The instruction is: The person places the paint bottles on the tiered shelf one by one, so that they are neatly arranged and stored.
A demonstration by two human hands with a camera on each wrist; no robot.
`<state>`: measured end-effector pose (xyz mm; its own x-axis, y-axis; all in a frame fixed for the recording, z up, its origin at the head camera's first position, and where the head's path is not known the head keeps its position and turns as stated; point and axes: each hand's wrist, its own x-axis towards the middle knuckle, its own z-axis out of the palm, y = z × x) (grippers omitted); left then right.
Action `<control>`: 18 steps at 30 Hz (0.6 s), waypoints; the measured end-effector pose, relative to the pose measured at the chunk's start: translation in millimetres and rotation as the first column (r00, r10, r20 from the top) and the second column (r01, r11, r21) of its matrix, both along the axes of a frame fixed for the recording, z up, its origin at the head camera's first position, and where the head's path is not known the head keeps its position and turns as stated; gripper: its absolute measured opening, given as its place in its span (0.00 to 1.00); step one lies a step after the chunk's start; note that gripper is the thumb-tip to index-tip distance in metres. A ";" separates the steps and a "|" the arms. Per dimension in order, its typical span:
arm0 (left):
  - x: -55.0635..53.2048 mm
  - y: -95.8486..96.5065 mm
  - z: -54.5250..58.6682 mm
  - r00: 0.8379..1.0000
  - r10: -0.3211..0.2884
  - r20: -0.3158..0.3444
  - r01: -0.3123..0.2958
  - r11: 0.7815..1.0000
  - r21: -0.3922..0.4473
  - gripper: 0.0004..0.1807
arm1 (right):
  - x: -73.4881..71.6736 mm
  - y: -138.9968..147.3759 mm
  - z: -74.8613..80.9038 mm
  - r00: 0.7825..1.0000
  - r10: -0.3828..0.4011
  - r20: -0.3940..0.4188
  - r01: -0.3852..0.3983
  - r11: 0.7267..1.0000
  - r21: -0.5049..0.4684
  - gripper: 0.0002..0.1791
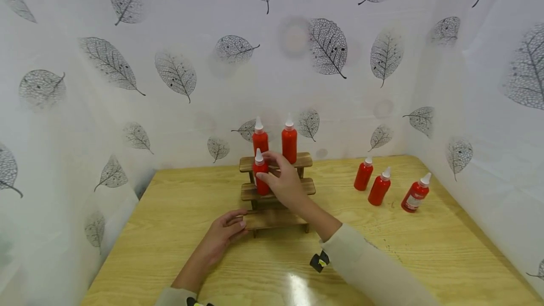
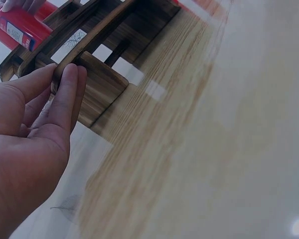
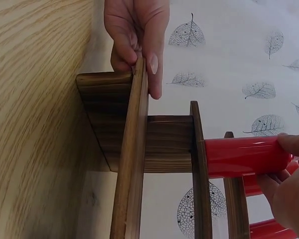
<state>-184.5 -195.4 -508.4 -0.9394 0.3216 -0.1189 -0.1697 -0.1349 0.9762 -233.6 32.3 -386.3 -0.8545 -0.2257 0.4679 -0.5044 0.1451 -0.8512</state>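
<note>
A three-step wooden rack (image 1: 276, 219) stands on the table. My right hand (image 1: 285, 184) grips a red squeeze bottle (image 1: 261, 178) with a white pointed cap, upright at the left of the middle step; in the right wrist view the base of this bottle (image 3: 234, 157) meets the step. Two more red bottles, a left one (image 1: 260, 140) and a right one (image 1: 289, 145), stand on the top step. At the left end of the lowest step my left hand (image 1: 223, 235) pinches the board (image 2: 89, 42) between thumb and fingers.
To the right on the table (image 1: 170, 211) stand three red bottles: one at the back (image 1: 363, 174), one in the middle (image 1: 379, 188), and one with its label showing (image 1: 415, 196). A leaf-patterned curtain (image 1: 204, 8) hangs behind and along both sides.
</note>
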 end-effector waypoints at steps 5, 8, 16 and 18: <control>-0.6 1.2 1.0 1.000 0.003 0.013 -0.003 1.000 0.004 0.29 | -0.7 -0.9 -1.1 1.000 -0.019 -0.006 0.019 1.000 -0.006 0.27; -0.7 1.4 1.5 1.000 0.014 0.021 -0.014 1.000 0.005 0.28 | -1.0 -1.2 -1.2 1.000 -0.026 -0.008 0.026 1.000 0.004 0.27; -0.4 0.6 1.9 1.000 0.014 0.022 -0.014 1.000 -0.003 0.29 | -0.1 -1.4 -3.3 1.000 -0.015 -0.005 0.015 1.000 0.023 0.26; 0.0 0.4 1.3 1.000 0.016 0.022 -0.016 1.000 -0.002 0.29 | 0.6 -1.1 -4.2 1.000 -0.009 -0.001 0.009 1.000 0.021 0.27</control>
